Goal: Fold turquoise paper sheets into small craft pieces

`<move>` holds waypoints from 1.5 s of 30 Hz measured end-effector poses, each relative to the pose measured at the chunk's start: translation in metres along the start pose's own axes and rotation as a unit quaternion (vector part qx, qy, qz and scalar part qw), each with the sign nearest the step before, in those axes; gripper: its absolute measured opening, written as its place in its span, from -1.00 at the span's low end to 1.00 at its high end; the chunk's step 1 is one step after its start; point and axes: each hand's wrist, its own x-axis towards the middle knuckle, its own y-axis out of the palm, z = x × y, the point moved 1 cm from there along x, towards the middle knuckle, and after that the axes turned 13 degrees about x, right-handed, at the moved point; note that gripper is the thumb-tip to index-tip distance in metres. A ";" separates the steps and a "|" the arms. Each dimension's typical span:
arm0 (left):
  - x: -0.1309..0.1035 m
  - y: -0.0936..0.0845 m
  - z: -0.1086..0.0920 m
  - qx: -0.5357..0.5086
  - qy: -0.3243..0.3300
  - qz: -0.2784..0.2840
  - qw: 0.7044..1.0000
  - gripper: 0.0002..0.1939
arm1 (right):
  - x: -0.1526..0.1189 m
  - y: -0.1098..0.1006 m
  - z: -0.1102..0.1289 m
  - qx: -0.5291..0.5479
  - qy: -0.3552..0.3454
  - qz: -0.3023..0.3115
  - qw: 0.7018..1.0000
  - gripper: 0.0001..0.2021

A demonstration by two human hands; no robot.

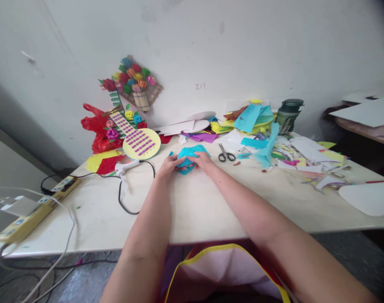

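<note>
Blue crepe-like paper (192, 152) is held between both hands just above the middle of the table. My left hand (170, 165) grips its left side, thumb on top. On the right side, my right hand (202, 162) pinches the same paper, its fingers near those of the left. The two thumbs are close together over the paper. Black-handled scissors (226, 155) lie to the right of my right hand. A white glue gun (125, 166) with a black cord lies left of my left hand.
A yellow guitar-shaped craft (141, 144) and paper flowers (135, 75) stand at the back left. Coloured paper (253, 119), a green bottle (287, 116) and many scraps (300, 153) are at the right. A power strip (37, 214) lies along the left edge.
</note>
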 end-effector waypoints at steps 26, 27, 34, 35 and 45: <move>0.003 0.002 0.000 0.011 0.093 -0.100 0.991 -0.67 | -0.001 0.001 -0.003 0.056 0.068 0.055 0.995 -0.76; 0.003 0.004 0.001 0.006 0.101 -0.097 0.990 -0.68 | -0.001 0.002 -0.004 0.046 0.066 0.062 0.995 -0.77; 0.003 0.010 0.001 -0.014 0.105 -0.068 0.992 -0.71 | 0.002 0.003 -0.010 0.011 0.021 0.059 0.998 -0.73; 0.003 0.010 0.001 -0.019 0.098 -0.073 0.992 -0.71 | 0.002 0.004 -0.009 0.009 0.018 0.059 0.998 -0.72; 0.001 0.013 -0.001 -0.076 0.073 -0.082 0.991 -0.68 | -0.001 0.009 -0.008 0.015 0.036 0.088 0.995 -0.75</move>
